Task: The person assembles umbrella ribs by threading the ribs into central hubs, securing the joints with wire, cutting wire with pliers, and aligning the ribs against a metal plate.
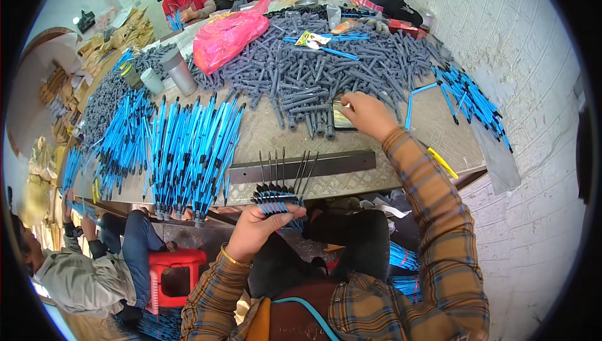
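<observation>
Holding a neat row of thin blue rods (276, 208) in the left hand (257, 229)

The left hand is closed around several blue rods, set side by side, by the near edge of the bench (433, 118). Its thumb lies along the near side of the row. Thin dark spikes (276, 166) poke up from the row, away from the hand. Gripping it low like this probably lets the spikes stick out free and helps the rods stay in line. The spikes on the right side lean over a bit.

The right hand (370, 117) is farther out, ahead of the left hand and to its right. Its fingers are bent and almost together, right by a small flat box (342, 117) with a dark edge and a shiny inside. I cannot tell if the fingertips are pinching something tiny.

A big heap of grey plastic tubes (376, 65) lies just past the right hand, maybe so they are easy to reach. A long metal bar (338, 164) lies just past the left hand, nearer than the right one. Left of the left hand is a big bunch of black-ended sticks (194, 146), mostly pointing the same way, perhaps so they do not get mixed up. A looser pile of blue sticks (470, 104) lies to the right of the right hand.
</observation>
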A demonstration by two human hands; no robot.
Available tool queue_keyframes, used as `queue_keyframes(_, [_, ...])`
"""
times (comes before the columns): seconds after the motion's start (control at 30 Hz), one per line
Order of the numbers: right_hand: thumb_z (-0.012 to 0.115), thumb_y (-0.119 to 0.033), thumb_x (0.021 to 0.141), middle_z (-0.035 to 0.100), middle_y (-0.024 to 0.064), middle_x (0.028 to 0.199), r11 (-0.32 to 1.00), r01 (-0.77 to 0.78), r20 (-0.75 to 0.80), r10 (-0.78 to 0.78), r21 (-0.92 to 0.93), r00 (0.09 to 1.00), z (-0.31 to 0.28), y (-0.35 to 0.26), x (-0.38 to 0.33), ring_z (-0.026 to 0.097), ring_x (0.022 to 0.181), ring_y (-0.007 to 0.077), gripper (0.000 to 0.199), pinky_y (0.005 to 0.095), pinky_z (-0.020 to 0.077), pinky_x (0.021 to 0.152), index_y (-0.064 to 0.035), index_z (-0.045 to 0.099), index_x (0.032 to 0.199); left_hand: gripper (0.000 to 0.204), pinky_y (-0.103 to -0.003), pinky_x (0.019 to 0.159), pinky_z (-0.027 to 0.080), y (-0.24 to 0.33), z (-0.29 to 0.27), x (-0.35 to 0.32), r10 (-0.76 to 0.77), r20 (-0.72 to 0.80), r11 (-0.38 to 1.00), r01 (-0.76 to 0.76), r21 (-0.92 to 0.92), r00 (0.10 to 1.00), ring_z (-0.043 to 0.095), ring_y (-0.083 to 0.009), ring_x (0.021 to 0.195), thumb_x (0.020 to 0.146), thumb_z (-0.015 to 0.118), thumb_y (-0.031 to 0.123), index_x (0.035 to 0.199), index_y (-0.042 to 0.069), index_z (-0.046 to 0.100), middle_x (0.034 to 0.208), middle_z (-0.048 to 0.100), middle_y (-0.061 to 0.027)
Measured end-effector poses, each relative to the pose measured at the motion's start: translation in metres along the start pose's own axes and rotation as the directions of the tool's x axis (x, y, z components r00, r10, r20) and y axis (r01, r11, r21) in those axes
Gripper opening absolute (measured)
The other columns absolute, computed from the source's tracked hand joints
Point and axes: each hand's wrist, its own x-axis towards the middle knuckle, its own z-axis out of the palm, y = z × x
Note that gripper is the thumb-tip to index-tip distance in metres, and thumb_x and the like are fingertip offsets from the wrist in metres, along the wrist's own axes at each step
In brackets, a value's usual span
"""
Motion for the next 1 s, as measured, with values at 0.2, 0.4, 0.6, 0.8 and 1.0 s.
queue_keyframes(0.2, [0.056, -0.02, 0.082, 0.057, 0.0098, 0.085, 0.952, 0.053, 0.118, -0.017, -0.301, 0.993, 0.037, 0.024, 0.011, 0.057, 0.079, 0.0304, 0.014, 0.0411, 0.0466, 0.068, -0.0073, 0.061, 0.085, 0.019, -0.033, 0.081, 0.05, -0.003, -0.004, 0.004, 0.012, 0.01, 1.0, -0.012, -0.013, 1.0, 0.063, -0.0204, 0.088, 0.084, 0.056, 0.004, 0.101, -0.003, 0.062, 0.1, 0.065, -0.0144])
queue_keyframes(0.4, [0.055, -0.017, 0.081, 0.056, 0.0095, 0.08, 0.968, 0.127, 0.019, -0.125, -0.218, 0.992, 0.014, 0.015, 0.01, 0.056, 0.081, 0.0295, 0.013, 0.0407, 0.0464, 0.069, -0.0076, 0.06, 0.089, 0.022, -0.032, 0.084, 0.048, -0.001, -0.006, 0.011, 0.009, 0.057, 1.0, -0.007, -0.026, 0.998, 0.062, -0.0194, 0.092, 0.086, 0.056, 0.006, 0.105, -0.003, 0.061, 0.101, 0.065, -0.013])
queue_keyframes(0.6, [0.056, -0.01, 0.082, 0.057, 0.0093, 0.077, 0.919, 0.392, -0.124, -0.384, 0.044, 0.915, -0.017, -0.059, -0.025, 0.056, 0.077, 0.0272, 0.013, 0.0377, 0.0461, 0.066, -0.0061, 0.061, 0.093, 0.021, -0.034, 0.082, 0.05, -0.003, -0.008, 0.009, -0.025, 0.029, 0.999, 0.026, -0.044, 0.999, 0.063, -0.0212, 0.09, 0.085, 0.055, 0.007, 0.103, -0.003, 0.061, 0.101, 0.064, -0.0136])
queue_keyframes(0.8, [0.058, -0.008, 0.081, 0.058, 0.0095, 0.072, 0.801, 0.284, 0.006, -0.338, 0.527, 0.941, -0.045, -0.119, -0.076, 0.056, 0.06, 0.0238, 0.014, 0.0287, 0.0446, 0.055, -0.0043, 0.06, 0.094, 0.022, -0.029, 0.087, 0.046, -0.005, -0.011, 0.006, 0.001, 0.064, 0.999, 0.002, -0.048, 0.998, 0.06, -0.0158, 0.095, 0.087, 0.057, 0.008, 0.106, -0.003, 0.061, 0.101, 0.065, -0.0111])
queue_keyframes(1.0, [0.056, -0.016, 0.082, 0.06, 0.0129, 0.077, 0.831, 0.19, 0.12, -0.292, 0.522, 0.949, -0.052, -0.121, -0.081, 0.06, 0.071, 0.0312, 0.013, 0.0346, 0.0472, 0.06, -0.0057, 0.058, 0.091, 0.022, -0.029, 0.087, 0.046, -0.004, -0.008, 0.006, 0.023, 0.071, 0.999, -0.02, -0.034, 0.997, 0.06, -0.0158, 0.095, 0.087, 0.056, 0.008, 0.105, -0.004, 0.061, 0.102, 0.065, -0.0118])
